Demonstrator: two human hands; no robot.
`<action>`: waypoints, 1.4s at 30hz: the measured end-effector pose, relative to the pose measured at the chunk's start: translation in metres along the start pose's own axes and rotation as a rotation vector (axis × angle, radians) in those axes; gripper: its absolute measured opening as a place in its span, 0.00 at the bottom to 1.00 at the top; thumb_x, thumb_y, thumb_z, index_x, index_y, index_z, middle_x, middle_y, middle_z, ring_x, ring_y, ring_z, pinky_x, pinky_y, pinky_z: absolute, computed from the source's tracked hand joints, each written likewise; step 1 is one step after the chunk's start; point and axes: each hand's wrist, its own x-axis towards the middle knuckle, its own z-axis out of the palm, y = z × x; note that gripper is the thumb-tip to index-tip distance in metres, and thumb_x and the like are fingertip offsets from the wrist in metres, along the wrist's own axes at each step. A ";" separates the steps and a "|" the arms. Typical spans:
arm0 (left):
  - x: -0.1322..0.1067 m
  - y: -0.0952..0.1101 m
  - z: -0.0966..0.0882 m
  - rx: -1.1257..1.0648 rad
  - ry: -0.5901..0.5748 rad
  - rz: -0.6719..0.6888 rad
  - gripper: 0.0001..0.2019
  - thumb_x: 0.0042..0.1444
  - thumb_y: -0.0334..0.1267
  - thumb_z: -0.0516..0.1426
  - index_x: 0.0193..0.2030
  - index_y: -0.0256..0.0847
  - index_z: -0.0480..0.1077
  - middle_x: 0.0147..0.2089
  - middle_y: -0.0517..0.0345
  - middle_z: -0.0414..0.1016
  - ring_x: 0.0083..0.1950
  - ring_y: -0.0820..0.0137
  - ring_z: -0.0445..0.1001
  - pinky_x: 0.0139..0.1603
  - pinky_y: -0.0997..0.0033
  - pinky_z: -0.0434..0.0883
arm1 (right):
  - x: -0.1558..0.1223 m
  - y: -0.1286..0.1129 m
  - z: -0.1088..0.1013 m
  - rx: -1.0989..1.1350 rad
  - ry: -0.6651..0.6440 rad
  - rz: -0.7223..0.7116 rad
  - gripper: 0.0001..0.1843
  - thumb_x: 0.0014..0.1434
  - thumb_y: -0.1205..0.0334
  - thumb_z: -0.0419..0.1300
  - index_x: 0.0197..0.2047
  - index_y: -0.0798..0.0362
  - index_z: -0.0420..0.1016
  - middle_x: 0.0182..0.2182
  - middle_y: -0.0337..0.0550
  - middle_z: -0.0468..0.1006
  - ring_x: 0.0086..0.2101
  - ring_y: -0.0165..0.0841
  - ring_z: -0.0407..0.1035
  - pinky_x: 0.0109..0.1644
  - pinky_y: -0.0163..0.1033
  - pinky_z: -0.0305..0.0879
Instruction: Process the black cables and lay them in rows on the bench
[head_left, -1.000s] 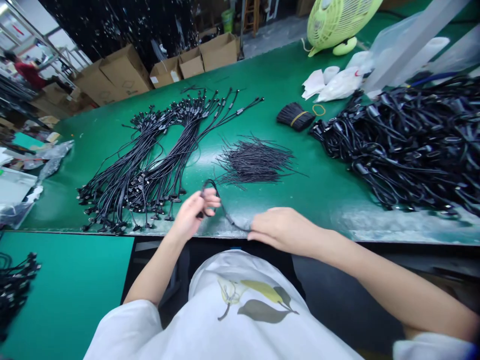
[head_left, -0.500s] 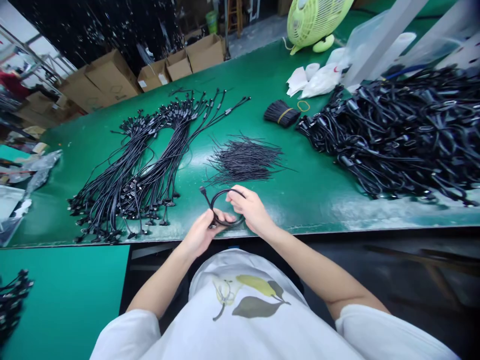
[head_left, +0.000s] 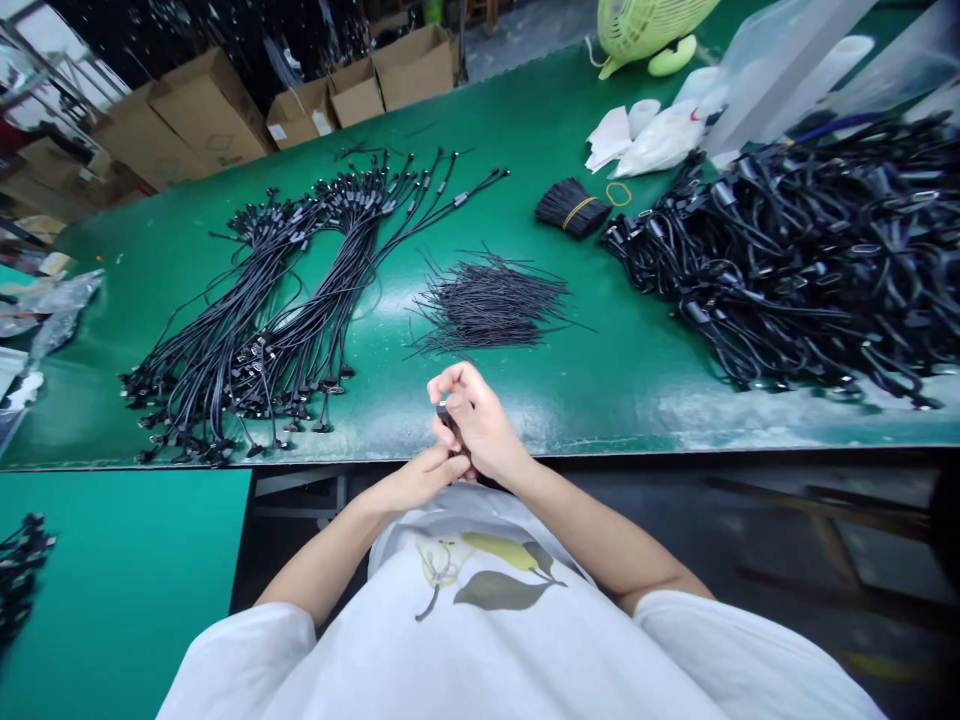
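Note:
My right hand (head_left: 474, 420) is closed around a coiled black cable (head_left: 444, 411) at the near edge of the green table (head_left: 615, 370); only a small dark part of the cable shows between the fingers. My left hand (head_left: 421, 478) sits just under it, fingers pressed against the same cable and the right hand. A loose pile of thin black ties (head_left: 487, 305) lies just beyond the hands. To the left, long black cables (head_left: 255, 320) are laid out in rows. A large tangled heap of black cables (head_left: 810, 250) fills the right side.
A banded bundle of black ties (head_left: 571, 208) and a yellow rubber band (head_left: 619, 194) lie beyond the ties. White plastic bags (head_left: 660, 135) and a green fan (head_left: 652, 25) stand at the back right. Cardboard boxes (head_left: 300, 95) line the far edge. A lower teal table (head_left: 127, 590) is at left.
The cable went from a stretched length between my hands to an open loop, and is now gathered small inside my right hand. Both hands have come together near the table edge.

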 end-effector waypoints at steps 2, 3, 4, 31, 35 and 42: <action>-0.002 -0.003 0.001 -0.095 0.003 0.005 0.21 0.54 0.54 0.60 0.41 0.36 0.74 0.43 0.49 0.74 0.47 0.63 0.70 0.52 0.63 0.65 | 0.005 -0.002 -0.003 0.063 0.020 0.039 0.25 0.55 0.37 0.59 0.41 0.48 0.59 0.32 0.31 0.63 0.15 0.16 0.52 0.14 0.25 0.42; -0.002 -0.002 0.002 -0.173 0.011 -0.004 0.22 0.53 0.54 0.61 0.43 0.36 0.73 0.44 0.49 0.74 0.48 0.62 0.71 0.53 0.62 0.65 | 0.008 -0.003 -0.004 0.083 0.024 0.055 0.26 0.55 0.36 0.58 0.41 0.49 0.60 0.30 0.30 0.61 0.15 0.15 0.49 0.14 0.25 0.40; -0.003 0.000 0.004 -0.266 0.005 -0.028 0.23 0.52 0.55 0.61 0.44 0.36 0.72 0.43 0.49 0.74 0.46 0.63 0.72 0.51 0.62 0.66 | 0.011 -0.005 -0.006 0.102 0.022 0.072 0.26 0.56 0.35 0.56 0.40 0.50 0.61 0.29 0.30 0.60 0.14 0.15 0.47 0.14 0.25 0.38; 0.040 0.029 0.009 -0.852 0.614 0.167 0.11 0.64 0.43 0.53 0.32 0.41 0.63 0.28 0.63 0.56 0.31 0.75 0.63 0.42 0.75 0.67 | 0.002 0.005 -0.050 -1.209 0.089 -0.421 0.18 0.64 0.49 0.53 0.49 0.54 0.67 0.42 0.51 0.71 0.42 0.38 0.69 0.45 0.42 0.66; 0.046 0.032 0.001 -0.820 0.668 0.224 0.12 0.64 0.45 0.52 0.33 0.41 0.63 0.29 0.63 0.59 0.33 0.75 0.64 0.40 0.75 0.66 | -0.006 0.035 -0.039 -1.431 0.000 -0.457 0.19 0.66 0.49 0.51 0.51 0.56 0.67 0.38 0.50 0.74 0.38 0.37 0.69 0.38 0.38 0.63; 0.042 0.029 0.001 -0.866 0.642 0.118 0.11 0.61 0.43 0.56 0.35 0.36 0.69 0.29 0.62 0.64 0.30 0.77 0.65 0.36 0.78 0.65 | 0.005 0.038 -0.037 -1.698 -0.142 -0.776 0.14 0.67 0.68 0.45 0.48 0.57 0.70 0.37 0.50 0.75 0.36 0.35 0.67 0.40 0.41 0.60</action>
